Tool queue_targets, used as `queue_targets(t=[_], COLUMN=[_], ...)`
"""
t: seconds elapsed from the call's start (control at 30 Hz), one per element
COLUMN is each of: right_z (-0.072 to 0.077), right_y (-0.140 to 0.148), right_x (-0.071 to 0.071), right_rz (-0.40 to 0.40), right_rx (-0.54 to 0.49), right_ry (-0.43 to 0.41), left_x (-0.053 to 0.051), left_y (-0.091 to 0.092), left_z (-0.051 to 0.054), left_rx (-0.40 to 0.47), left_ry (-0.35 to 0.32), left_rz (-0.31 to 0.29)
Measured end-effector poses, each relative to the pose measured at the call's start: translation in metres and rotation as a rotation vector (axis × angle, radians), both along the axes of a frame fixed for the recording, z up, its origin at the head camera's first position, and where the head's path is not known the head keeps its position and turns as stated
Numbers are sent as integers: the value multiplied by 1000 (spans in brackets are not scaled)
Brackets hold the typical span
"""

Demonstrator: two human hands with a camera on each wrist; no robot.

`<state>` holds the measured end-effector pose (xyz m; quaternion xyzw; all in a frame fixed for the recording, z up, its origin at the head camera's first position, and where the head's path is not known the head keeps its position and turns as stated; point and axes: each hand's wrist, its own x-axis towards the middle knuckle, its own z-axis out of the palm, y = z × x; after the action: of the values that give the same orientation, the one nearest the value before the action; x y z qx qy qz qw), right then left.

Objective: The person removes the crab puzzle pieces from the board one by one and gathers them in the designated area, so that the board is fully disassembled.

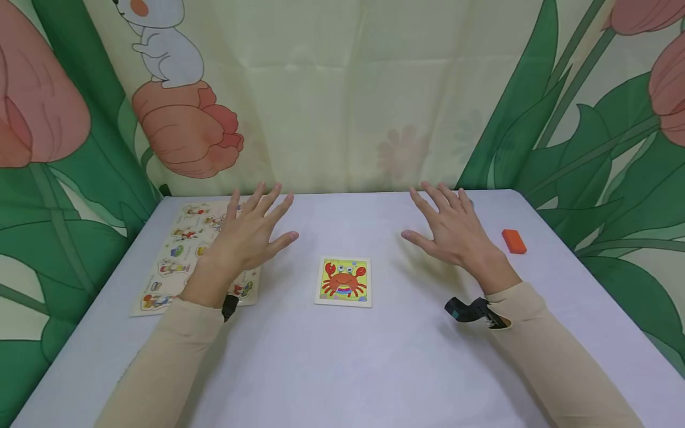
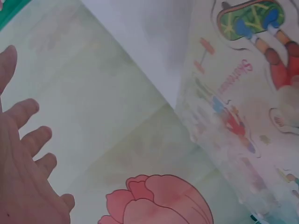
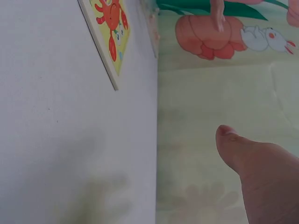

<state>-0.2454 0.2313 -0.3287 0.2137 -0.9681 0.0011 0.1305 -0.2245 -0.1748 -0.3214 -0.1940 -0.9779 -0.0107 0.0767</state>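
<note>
A square crab picture board [image 1: 343, 282] with a pale rim lies flat near the middle of the table, between the two hands. My left hand [image 1: 248, 229] hovers with fingers spread over a large picture board [image 1: 176, 252] printed with small figures, hiding part of it. To the right of the crab board, my right hand [image 1: 455, 229] is held above the table, its fingers spread and nothing in them. An orange block [image 1: 514, 241] lies beyond that hand, on the right. The right wrist view shows the thumb [image 3: 233, 144] and part of the crab board [image 3: 110, 37].
A white table [image 1: 342, 368] carries everything. Behind it hangs a cream curtain [image 1: 348, 101] printed with flowers, leaves and a rabbit. Dark wrist straps with camera mounts [image 1: 468, 310] sit at both cuffs.
</note>
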Motion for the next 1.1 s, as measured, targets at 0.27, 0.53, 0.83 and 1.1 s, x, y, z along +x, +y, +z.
queue_targets(t=[0.27,0.53,0.83,1.1], right_z=[-4,-14,-19,-24], right_y=[-7,-20,-39,-54], right_x=[3,4,6,4], right_rz=[32,82,127,212], right_rx=[-3,12,24,-26], right_ry=[-27,-48,-106,-147], left_x=[0,5,15,19], left_y=[-3,-2,8,13], left_z=[-9,-14,-23,-28], left_rx=[1,1,-19,23], left_ry=[-48,-69,-111,-142], left_rz=[-23,-24,-80,-138])
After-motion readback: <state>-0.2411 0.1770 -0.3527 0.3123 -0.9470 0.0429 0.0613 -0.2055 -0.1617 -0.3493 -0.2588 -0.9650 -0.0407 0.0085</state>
